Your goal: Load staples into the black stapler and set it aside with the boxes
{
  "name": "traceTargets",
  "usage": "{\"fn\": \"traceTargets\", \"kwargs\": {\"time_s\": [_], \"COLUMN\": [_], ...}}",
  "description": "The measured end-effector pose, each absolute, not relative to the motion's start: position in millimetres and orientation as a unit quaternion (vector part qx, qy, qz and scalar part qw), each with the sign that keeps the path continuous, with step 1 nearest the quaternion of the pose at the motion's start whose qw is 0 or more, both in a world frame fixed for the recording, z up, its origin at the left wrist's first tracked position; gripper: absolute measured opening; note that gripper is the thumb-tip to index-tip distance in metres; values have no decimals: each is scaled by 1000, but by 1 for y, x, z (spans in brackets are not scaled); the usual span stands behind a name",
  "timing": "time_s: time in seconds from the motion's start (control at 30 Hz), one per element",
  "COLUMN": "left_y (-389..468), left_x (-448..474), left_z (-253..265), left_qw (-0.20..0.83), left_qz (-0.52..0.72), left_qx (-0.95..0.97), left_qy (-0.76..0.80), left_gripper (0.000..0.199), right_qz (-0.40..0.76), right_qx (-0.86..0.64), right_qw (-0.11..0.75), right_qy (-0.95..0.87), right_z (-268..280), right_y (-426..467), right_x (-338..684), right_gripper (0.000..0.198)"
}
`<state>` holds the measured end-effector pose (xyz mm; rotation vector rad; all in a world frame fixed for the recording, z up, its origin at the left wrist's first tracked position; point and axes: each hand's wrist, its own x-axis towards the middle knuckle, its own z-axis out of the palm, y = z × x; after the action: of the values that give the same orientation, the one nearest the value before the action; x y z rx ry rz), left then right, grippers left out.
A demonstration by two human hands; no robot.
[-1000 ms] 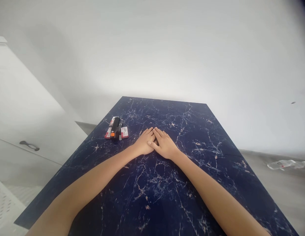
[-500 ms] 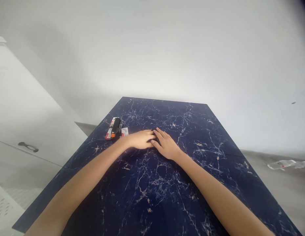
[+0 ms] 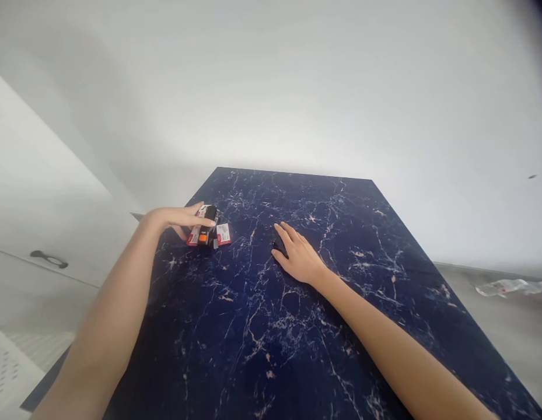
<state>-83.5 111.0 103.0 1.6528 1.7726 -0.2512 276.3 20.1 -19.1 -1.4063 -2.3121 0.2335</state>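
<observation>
On the left of the table, my left hand (image 3: 185, 220) reaches over a black stapler with an orange end (image 3: 205, 227). Its thumb lies across the stapler's top and its fingers curl at the far left side. Under and beside the stapler are red-and-white boxes, one small box (image 3: 223, 234) standing out to the right. A small grey piece (image 3: 215, 244) is next to it. Near the table's middle, my right hand (image 3: 294, 254) rests low, fingers curved over a small dark thing (image 3: 280, 247). Most of that thing is hidden beneath the palm, and its kind cannot be made out.
The dark blue marble-patterned table (image 3: 271, 338) reaches up to a pale wall (image 3: 297, 87). A white cabinet with a dark handle (image 3: 49, 259) stands at left, above a perforated white surface (image 3: 8, 361). Clear plastic (image 3: 509, 287) lies beyond the table's right edge.
My left hand has left the table's middle, where it touched my right hand, and moved left onto the stapler. My right hand stays in about the same place.
</observation>
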Motion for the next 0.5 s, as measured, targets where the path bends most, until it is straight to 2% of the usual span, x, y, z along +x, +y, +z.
{"fn": "traceTargets", "kwargs": {"time_s": [0.13,0.37,0.5], "left_y": [121,113,88], "left_x": [-79,-34,16], "left_z": [91,89,86], "left_qw": [383,300,278], "left_qz": [-83,-126,-112], "left_qx": [678,796,867], "left_qy": [622,510,399], "left_gripper": [116,102,92], "right_qz": [79,66,50], "right_qx": [-505,-499,-507], "right_qw": [210,217,270], "right_qy": [-834,-836,-817], "right_z": [-20,-20,-14], "right_y": [20,21,18], "right_x": [277,276,276], "right_gripper": [69,67,48]}}
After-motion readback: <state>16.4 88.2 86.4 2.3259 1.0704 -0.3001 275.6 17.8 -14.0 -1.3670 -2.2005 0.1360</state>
